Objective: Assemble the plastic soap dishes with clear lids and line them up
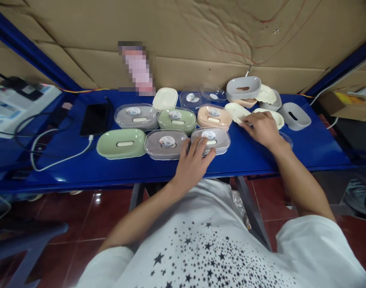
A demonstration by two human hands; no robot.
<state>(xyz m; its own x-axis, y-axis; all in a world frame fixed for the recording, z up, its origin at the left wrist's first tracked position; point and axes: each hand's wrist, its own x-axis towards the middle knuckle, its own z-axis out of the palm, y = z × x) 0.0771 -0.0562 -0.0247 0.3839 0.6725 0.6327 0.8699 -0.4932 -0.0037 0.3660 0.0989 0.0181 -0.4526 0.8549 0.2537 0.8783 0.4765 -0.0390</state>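
Observation:
My left hand point(195, 160) rests with its fingers apart on the front edges of two grey soap boxes with clear lids, a right one point(221, 140) and a left one point(154, 150). The thumb and fingers of my right hand point(261, 126) pinch the edge of a cream oval tray point(236, 113). Another cream tray point(277, 119) lies partly behind that hand. Around them stand lidded boxes: a peach one point(220, 120), a green one point(183, 123) and a grey one point(149, 118). At the front left is a green box point(107, 144) with no lid visible.
Grey shells point(298, 116) and a stacked grey shell point(235, 90) stand at the back right. Clear lids point(191, 105) and a cream tray point(166, 99) lie at the back. A phone point(94, 118) with a white cable point(63, 161) sits left on the blue table point(75, 174).

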